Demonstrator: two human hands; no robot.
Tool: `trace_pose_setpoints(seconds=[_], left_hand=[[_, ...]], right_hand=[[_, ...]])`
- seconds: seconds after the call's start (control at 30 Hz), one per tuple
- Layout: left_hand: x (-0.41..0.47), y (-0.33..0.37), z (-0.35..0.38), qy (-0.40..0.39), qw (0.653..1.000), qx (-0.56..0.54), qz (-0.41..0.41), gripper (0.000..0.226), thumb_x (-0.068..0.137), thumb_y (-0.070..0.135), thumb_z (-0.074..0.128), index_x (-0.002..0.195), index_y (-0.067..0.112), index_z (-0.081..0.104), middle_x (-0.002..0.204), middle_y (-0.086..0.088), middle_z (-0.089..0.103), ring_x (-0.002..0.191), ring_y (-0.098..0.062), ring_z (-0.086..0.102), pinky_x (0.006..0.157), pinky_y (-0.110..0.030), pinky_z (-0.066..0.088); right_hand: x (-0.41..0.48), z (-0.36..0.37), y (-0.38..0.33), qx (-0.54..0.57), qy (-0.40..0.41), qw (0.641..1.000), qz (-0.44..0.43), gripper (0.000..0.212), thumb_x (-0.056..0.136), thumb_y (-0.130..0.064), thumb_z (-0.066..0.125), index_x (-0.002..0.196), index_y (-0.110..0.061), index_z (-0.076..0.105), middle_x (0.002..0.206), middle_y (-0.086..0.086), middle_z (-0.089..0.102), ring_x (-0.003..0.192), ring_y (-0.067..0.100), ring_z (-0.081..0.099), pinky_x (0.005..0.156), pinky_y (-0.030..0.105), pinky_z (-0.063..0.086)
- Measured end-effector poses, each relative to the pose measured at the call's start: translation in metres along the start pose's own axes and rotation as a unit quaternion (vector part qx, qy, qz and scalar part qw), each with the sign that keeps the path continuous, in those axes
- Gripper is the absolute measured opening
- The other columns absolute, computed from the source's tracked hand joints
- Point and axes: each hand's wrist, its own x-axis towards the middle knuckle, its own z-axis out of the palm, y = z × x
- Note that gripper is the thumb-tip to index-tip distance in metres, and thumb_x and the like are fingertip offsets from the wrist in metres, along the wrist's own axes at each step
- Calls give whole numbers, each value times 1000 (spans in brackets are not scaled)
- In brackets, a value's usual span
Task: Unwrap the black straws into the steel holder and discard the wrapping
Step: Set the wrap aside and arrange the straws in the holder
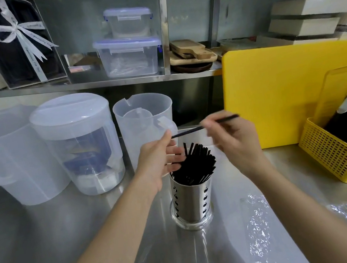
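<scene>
Above the steel holder (pixel 191 200) full of black straws (pixel 195 166), the right hand (pixel 232 141) pinches one straw (pixel 190 130) in its fingers; the left hand (pixel 160 157), fingers loosely spread, touches its end. Clear wrapping (pixel 258 231) lies on the desk (pixel 49 238) right of the holder.

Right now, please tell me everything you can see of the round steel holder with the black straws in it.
The round steel holder with oval cut-outs is a shiny metal cylinder on a wider ringed foot. It stands upright on the steel counter, near its middle. Many thin black straws fill it, leaning and fanning above the rim. The left hand touches the straws from the left side; whether it touches the rim I cannot tell. Clear crinkled plastic wrapping lies beside it on the right.
</scene>
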Motion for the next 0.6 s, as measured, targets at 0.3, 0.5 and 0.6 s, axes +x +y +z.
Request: trace_pose_setpoints(seconds=[0.3, 0.5, 0.6], left_hand=[[-9, -59, -21, -148, 862, 434, 219, 32, 72, 40, 73, 100, 27, 66, 97, 15, 65, 98, -9, 58, 90, -27, 43], [-1, -70, -14, -80, 880, 400, 244, 7, 76, 33, 69, 80, 38, 67, 84, 17, 68, 94, -19, 58, 90, -32, 42], [-3, -64, -12, -80, 934, 271, 218, 25, 77, 19, 70, 68, 40, 60, 70, 16, 65, 75, -2, 59, 76, -17, 44]], right_hand=[[-6, 2, 41, -211, -72, 952, 208, 34, 89, -30, 57, 64, -8, 54, 52, -1, 44, 50, 14, 41, 49, 28, 31], [-12, 12, 58, -299, -193, 897, 263, 32, 78, -45, 66, 77, -13, 60, 68, 0, 60, 63, 15, 54, 54, 28, 41], [-12, 10, 55, -270, -134, 924, 235, 34, 79, -43, 65, 98, -14, 62, 80, 0, 59, 76, 16, 54, 62, 25, 41]])
